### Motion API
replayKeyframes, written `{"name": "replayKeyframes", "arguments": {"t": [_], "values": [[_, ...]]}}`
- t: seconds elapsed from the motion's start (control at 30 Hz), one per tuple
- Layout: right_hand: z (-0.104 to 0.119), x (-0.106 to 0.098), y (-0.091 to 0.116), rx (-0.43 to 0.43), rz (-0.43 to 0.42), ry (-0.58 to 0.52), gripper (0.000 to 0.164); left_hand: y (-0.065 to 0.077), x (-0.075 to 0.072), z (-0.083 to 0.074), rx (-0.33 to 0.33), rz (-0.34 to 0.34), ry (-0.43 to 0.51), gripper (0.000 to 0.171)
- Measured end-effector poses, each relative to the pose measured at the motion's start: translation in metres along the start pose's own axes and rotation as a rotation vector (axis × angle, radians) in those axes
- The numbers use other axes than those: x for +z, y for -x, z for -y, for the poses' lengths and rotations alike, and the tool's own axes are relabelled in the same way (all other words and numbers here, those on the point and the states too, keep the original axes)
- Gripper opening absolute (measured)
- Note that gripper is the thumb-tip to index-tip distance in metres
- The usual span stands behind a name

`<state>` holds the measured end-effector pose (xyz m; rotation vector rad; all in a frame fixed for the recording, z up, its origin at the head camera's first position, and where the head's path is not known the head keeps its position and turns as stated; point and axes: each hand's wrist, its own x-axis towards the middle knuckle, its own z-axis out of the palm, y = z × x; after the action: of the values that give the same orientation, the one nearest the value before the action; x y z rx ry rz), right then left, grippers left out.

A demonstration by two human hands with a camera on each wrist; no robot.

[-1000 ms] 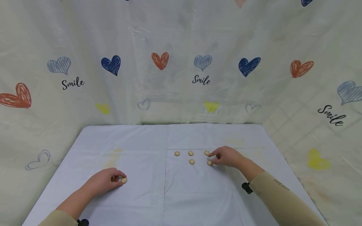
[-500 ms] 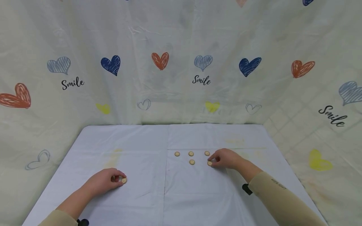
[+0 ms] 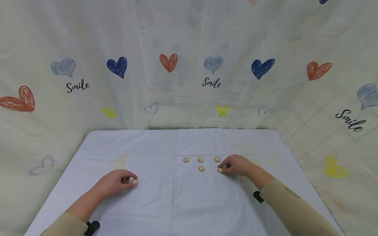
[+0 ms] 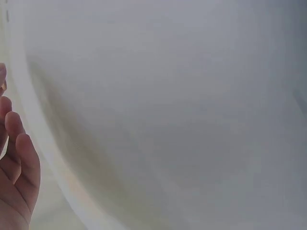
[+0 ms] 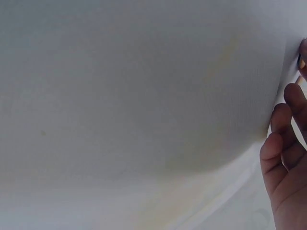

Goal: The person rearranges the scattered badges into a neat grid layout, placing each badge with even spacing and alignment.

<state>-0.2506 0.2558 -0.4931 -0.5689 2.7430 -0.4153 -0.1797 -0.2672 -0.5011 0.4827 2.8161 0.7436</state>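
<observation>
My left hand pinches a round tan wooden button between thumb and index finger, over the left half of the table. At the right, my right hand has thumb and index finger on another such button, pinching its edge. Just behind that one lies an upper right button, apart from the fingers. In the left wrist view, curled fingers show at the left edge. The right wrist view has fingers at its right edge, with the fingertip grip mostly cut off.
Further buttons lie flat left of my right hand: a far left one, a middle one and a front one. A creased white cloth covers the table. Behind it hangs a curtain printed with hearts.
My right index finger has come down from the upper right button to the lower one, which the hand now pinches. My left hand has moved slightly forward and right with its button.
</observation>
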Motion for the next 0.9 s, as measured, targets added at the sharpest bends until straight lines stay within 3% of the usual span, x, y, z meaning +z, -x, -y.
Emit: {"name": "replayKeyframes", "arguments": {"t": [0.33, 0.67, 0.9], "values": [[-0.002, 0.001, 0.000, 0.025, 0.001, -0.038, 0.021, -0.029, 0.001, -0.029, 0.079, 0.022, -0.022, 0.019], [-0.002, 0.002, 0.001, 0.046, 0.005, -0.057, 0.022, -0.087, 0.025, -0.080, 0.183, 0.073, -0.064, 0.017], [0.001, 0.002, 0.002, 0.081, 0.003, -0.071, 0.021, -0.123, 0.045, -0.110, 0.234, 0.155, -0.091, 0.015]]}}
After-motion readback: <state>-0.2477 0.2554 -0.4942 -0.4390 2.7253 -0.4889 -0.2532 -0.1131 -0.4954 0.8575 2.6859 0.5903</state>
